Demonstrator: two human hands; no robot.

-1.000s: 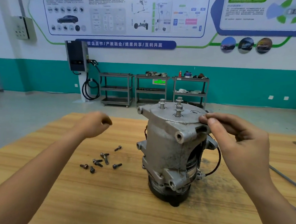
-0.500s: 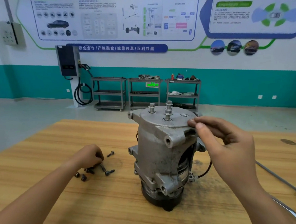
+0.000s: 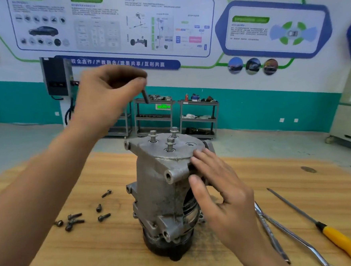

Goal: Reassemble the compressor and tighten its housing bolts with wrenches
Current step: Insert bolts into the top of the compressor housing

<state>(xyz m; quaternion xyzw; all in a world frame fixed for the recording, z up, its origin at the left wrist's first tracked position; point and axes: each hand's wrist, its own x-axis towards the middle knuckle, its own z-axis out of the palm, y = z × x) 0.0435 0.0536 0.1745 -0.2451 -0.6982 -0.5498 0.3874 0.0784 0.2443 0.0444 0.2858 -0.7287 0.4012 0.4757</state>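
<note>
A grey metal compressor (image 3: 164, 196) stands upright on its dark pulley end near the middle of a wooden table (image 3: 95, 252), with three bolts (image 3: 170, 144) standing proud of its flat top plate. The person's left hand (image 3: 105, 96) is raised above and to the left of the housing, thumb and fingertips pinching a dark bolt (image 3: 145, 96) whose shank points down. The right hand (image 3: 220, 192) lies flat-fingered against the housing's upper right edge, gripping nothing. Several loose bolts (image 3: 72, 220) are scattered on the table to the left of the compressor. To its right lie two slim metal tools (image 3: 269, 232) and, farther right, a yellow-handled screwdriver (image 3: 344, 243).
</note>
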